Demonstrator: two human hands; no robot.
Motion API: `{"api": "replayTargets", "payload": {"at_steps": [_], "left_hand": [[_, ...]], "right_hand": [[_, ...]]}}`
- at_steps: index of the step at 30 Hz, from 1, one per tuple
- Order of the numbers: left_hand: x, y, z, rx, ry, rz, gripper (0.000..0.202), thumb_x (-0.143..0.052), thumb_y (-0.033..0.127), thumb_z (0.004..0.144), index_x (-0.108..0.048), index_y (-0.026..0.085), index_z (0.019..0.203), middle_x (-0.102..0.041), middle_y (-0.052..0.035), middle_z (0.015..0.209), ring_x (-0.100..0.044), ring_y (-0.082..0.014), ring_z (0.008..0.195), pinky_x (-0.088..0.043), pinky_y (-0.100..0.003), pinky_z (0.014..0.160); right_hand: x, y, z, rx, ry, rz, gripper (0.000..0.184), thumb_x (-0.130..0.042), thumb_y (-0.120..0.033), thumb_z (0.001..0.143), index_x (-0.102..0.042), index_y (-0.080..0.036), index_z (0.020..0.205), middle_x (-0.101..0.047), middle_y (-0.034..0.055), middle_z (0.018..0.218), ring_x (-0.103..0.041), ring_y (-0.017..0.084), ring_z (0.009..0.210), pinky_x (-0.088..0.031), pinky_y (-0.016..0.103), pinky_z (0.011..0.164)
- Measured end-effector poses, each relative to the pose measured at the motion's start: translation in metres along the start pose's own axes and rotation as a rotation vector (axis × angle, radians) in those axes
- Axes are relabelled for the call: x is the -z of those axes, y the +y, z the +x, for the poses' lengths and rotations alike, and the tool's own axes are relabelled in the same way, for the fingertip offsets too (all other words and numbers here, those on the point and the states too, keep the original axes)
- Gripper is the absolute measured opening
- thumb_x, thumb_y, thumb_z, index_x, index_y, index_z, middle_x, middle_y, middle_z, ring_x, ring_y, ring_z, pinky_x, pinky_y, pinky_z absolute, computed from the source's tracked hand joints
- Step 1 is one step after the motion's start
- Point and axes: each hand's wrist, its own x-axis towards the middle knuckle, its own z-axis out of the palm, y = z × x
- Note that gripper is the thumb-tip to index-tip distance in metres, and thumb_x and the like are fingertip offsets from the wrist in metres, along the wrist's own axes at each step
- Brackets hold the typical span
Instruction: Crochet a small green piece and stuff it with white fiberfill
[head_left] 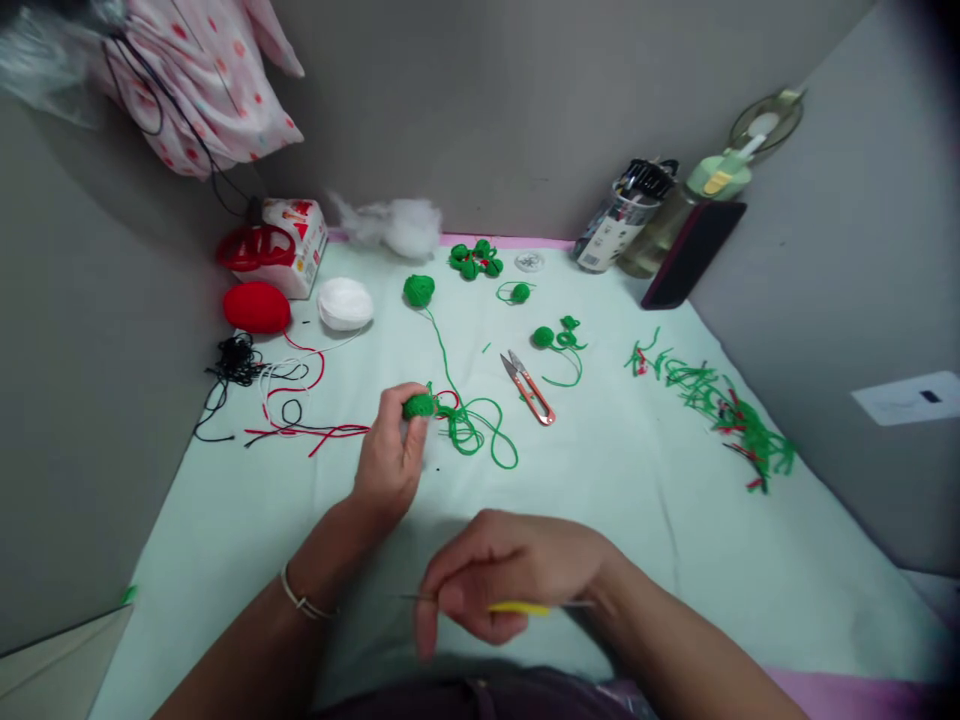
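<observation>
My left hand (391,450) is closed around a small green crocheted piece (418,406), pinched between thumb and fingers above the table. Loose green yarn (466,430) trails from it in loops, and one strand runs back to a green yarn ball (418,290). Closer to the table's front edge, my right hand (510,575) grips a crochet hook (519,607) with a yellow handle. Its thin metal shaft sticks out past the fingers to the left, apart from the green piece. Orange-handled thread snips (529,388) lie to the right of the yarn loops.
Red yarn (256,306), white yarn (345,304) and tangled black yarn (238,360) sit at left. Small green crocheted pieces (475,259) lie at the back. Green yarn scraps (697,390) spread at right. A pen holder (615,225), a bottle (656,235) and a phone (694,255) stand back right.
</observation>
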Motion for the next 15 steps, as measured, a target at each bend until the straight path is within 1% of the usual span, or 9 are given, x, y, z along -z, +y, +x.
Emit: {"api": "replayTargets", "payload": {"at_steps": [1, 2, 5, 6, 8, 9, 10, 12, 15], "left_hand": [[0.002, 0.002, 0.003, 0.023, 0.018, -0.037, 0.019, -0.067, 0.029, 0.094, -0.061, 0.024, 0.111, -0.069, -0.0041, 0.100, -0.061, -0.0206, 0.088, -0.048, -0.032, 0.078], [0.003, 0.005, 0.005, 0.053, 0.030, -0.081, 0.017, -0.064, 0.031, 0.097, -0.060, 0.024, 0.112, -0.069, -0.0037, 0.099, -0.060, -0.0186, 0.081, -0.046, -0.029, 0.069], [0.007, 0.016, 0.011, 0.167, 0.014, -0.246, 0.018, -0.056, 0.033, 0.101, -0.062, 0.023, 0.115, -0.068, -0.0041, 0.098, -0.054, -0.0142, 0.067, -0.037, -0.024, 0.052], [0.008, 0.019, 0.012, 0.202, -0.004, -0.303, 0.020, -0.056, 0.033, 0.101, -0.064, 0.021, 0.115, -0.067, -0.0048, 0.097, -0.053, -0.0133, 0.066, -0.037, -0.023, 0.050], [0.008, 0.025, 0.013, 0.252, -0.035, -0.411, 0.021, -0.058, 0.032, 0.100, -0.067, 0.019, 0.114, -0.067, -0.0057, 0.097, -0.052, -0.0120, 0.066, -0.038, -0.021, 0.050], [0.008, 0.026, 0.013, 0.270, -0.045, -0.458, 0.021, -0.059, 0.031, 0.099, -0.068, 0.019, 0.113, -0.067, -0.0058, 0.097, -0.052, -0.0115, 0.066, -0.039, -0.021, 0.051], [0.007, 0.028, 0.012, 0.286, -0.052, -0.501, 0.019, -0.059, 0.030, 0.099, -0.069, 0.019, 0.112, -0.067, -0.0056, 0.097, -0.053, -0.0111, 0.067, -0.041, -0.020, 0.052], [0.004, 0.029, 0.010, 0.320, -0.067, -0.571, 0.017, -0.059, 0.028, 0.101, -0.069, 0.020, 0.112, -0.068, -0.0054, 0.097, -0.055, -0.0108, 0.070, -0.042, -0.018, 0.054], [-0.003, 0.029, 0.005, 0.368, -0.092, -0.644, 0.016, -0.056, 0.026, 0.103, -0.069, 0.020, 0.111, -0.070, -0.0056, 0.098, -0.060, -0.0115, 0.076, -0.047, -0.018, 0.059]], "right_hand": [[-0.003, -0.004, -0.002, -0.030, 0.000, -0.117, 0.034, -0.052, -0.034, 0.107, -0.076, -0.010, 0.100, -0.047, -0.0071, 0.054, -0.040, 0.008, 0.049, -0.036, 0.023, 0.054], [-0.006, -0.007, -0.005, -0.037, 0.084, -0.260, 0.034, -0.051, -0.033, 0.107, -0.077, -0.011, 0.106, -0.050, -0.0060, 0.058, -0.043, 0.008, 0.053, -0.038, 0.023, 0.057], [-0.007, -0.012, -0.024, -0.057, 0.431, -0.805, 0.035, -0.046, -0.034, 0.110, -0.075, -0.018, 0.115, -0.068, 0.0009, 0.079, -0.054, 0.011, 0.065, -0.043, 0.025, 0.067], [-0.005, -0.012, -0.033, -0.120, 0.533, -0.976, 0.035, -0.042, -0.033, 0.111, -0.075, -0.020, 0.114, -0.072, 0.0027, 0.085, -0.058, 0.013, 0.068, -0.044, 0.027, 0.070], [0.003, -0.008, -0.050, -0.247, 0.801, -1.306, 0.033, -0.044, -0.033, 0.110, -0.074, -0.020, 0.106, -0.072, 0.0055, 0.083, -0.062, 0.018, 0.069, -0.042, 0.030, 0.067], [0.006, -0.007, -0.057, -0.277, 0.952, -1.441, 0.030, -0.049, -0.035, 0.108, -0.073, -0.019, 0.103, -0.073, 0.0086, 0.087, -0.064, 0.020, 0.070, -0.042, 0.032, 0.065], [0.009, -0.005, -0.062, -0.251, 1.082, -1.544, 0.027, -0.053, -0.037, 0.106, -0.072, -0.018, 0.106, -0.073, 0.0120, 0.092, -0.065, 0.023, 0.072, -0.044, 0.033, 0.065], [0.010, -0.006, -0.062, -0.136, 1.178, -1.569, 0.022, -0.056, -0.035, 0.105, -0.070, -0.019, 0.110, -0.075, 0.0133, 0.099, -0.068, 0.025, 0.080, -0.047, 0.035, 0.069], [0.001, -0.011, -0.042, 0.127, 1.057, -1.317, 0.013, -0.054, -0.025, 0.106, -0.065, -0.022, 0.099, -0.074, 0.0058, 0.093, -0.068, 0.020, 0.081, -0.050, 0.032, 0.075]]}}
